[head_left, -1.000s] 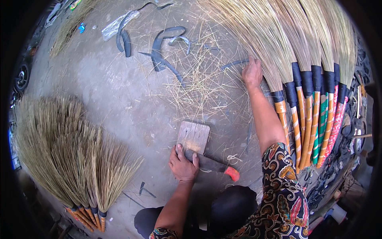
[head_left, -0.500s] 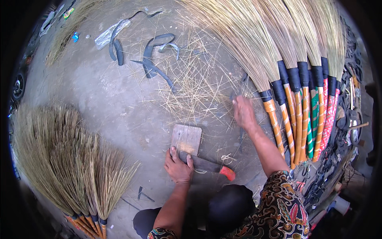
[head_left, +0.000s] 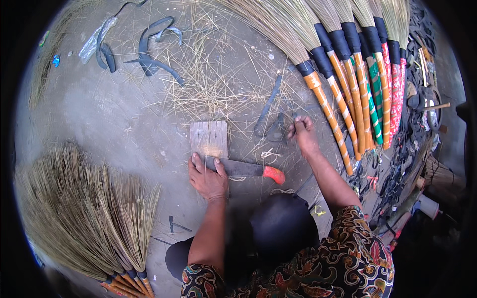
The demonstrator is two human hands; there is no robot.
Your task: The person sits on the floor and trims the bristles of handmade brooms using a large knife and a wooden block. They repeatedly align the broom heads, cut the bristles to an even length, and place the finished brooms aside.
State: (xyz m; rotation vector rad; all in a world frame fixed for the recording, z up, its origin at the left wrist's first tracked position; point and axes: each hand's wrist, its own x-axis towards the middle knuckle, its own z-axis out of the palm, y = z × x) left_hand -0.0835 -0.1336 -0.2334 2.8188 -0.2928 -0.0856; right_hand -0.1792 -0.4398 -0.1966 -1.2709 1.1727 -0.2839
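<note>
My left hand [head_left: 208, 180] rests with its fingers apart on the near end of a small wooden board [head_left: 208, 135] and at the knife's blade end. The knife [head_left: 243, 168] lies beside the board, its red handle pointing right. To the right, my right hand [head_left: 304, 138] has its fingertips pinched together at a dark, flat rubber-like strip [head_left: 275, 130], which loops on the ground to the hand's left. Sawdust-coloured crumbs lie on the board by my left fingers.
Finished grass brooms [head_left: 338, 89] with wrapped handles lie at the upper right. Another bunch of brooms [head_left: 89, 208] fills the lower left. Loose straw [head_left: 213, 89] and dark strips [head_left: 146, 49] litter the ground ahead. A dark round shape [head_left: 283, 223] stands close in front of me.
The view has shifted, so the ground things sit further up and left. My right hand has drawn back towards me from near the broom handles, with the dark strip now looped beside it. My left hand stays at the board.
</note>
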